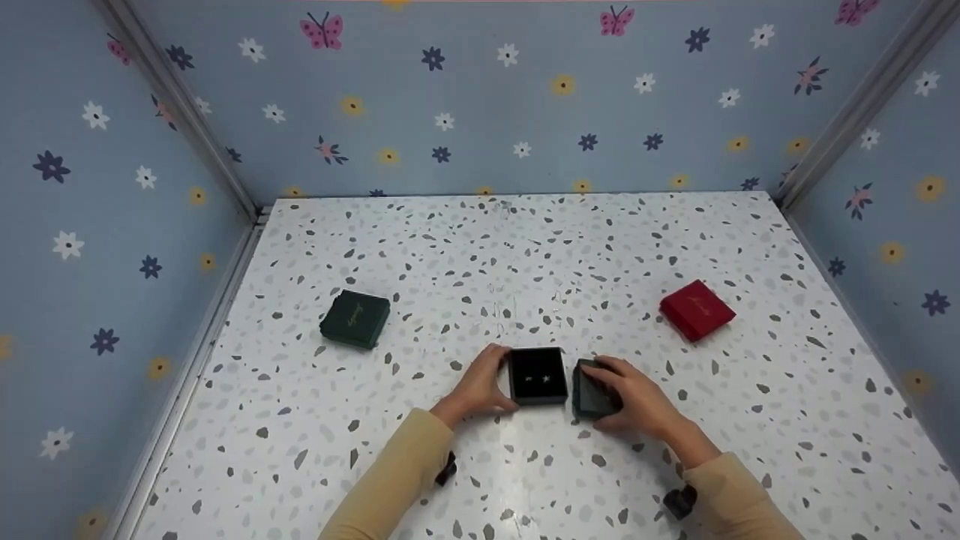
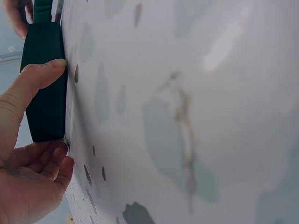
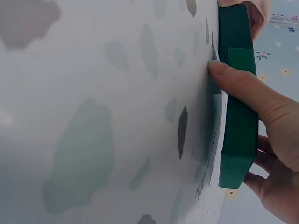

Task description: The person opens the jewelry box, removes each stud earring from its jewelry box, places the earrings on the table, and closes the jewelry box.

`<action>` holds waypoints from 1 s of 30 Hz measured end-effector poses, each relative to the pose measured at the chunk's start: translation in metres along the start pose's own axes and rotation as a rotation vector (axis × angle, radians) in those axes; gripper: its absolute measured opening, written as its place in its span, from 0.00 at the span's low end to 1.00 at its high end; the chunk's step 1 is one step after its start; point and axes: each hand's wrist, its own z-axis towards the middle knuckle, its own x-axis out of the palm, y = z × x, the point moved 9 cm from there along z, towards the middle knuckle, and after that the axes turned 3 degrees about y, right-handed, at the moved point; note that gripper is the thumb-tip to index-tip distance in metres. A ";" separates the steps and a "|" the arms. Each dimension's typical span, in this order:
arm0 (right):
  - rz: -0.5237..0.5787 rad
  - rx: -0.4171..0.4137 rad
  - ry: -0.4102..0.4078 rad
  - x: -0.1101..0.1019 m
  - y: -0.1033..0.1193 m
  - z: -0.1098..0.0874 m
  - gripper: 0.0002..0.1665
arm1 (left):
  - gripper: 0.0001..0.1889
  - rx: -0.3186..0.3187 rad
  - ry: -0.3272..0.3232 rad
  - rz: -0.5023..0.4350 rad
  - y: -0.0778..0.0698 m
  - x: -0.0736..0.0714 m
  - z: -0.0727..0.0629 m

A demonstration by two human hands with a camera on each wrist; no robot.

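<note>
Item: open green box [image 1: 538,401] on the speckled table [image 1: 525,262] — left hand [image 1: 476,386] gripping its sides; inside, two tiny shiny pieces [image 1: 546,379], perhaps studs from where I stand. Item: green lid [image 1: 587,401], just beside — grasped by the right hand [image 1: 636,399]. Beyond: dark green case [image 1: 356,319], left; red case [image 1: 697,309], right.

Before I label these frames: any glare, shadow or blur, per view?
Head: pale glare low-centre on the tabletop; left wrist: bright glare streak toward the upper right, soft shadow beside the box base; right wrist: soft shadow beside the green lid, large brownish fleck at upper left blurred.
</note>
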 end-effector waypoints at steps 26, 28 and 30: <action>0.014 0.022 0.048 0.004 -0.003 0.000 0.52 | 0.45 -0.027 0.001 -0.025 0.002 0.001 0.000; 0.023 0.009 0.038 0.001 -0.001 0.000 0.51 | 0.45 -0.031 0.004 -0.026 0.002 0.001 0.000; 0.029 -0.011 0.026 -0.001 0.001 0.001 0.50 | 0.45 -0.033 0.005 -0.032 0.001 0.001 -0.001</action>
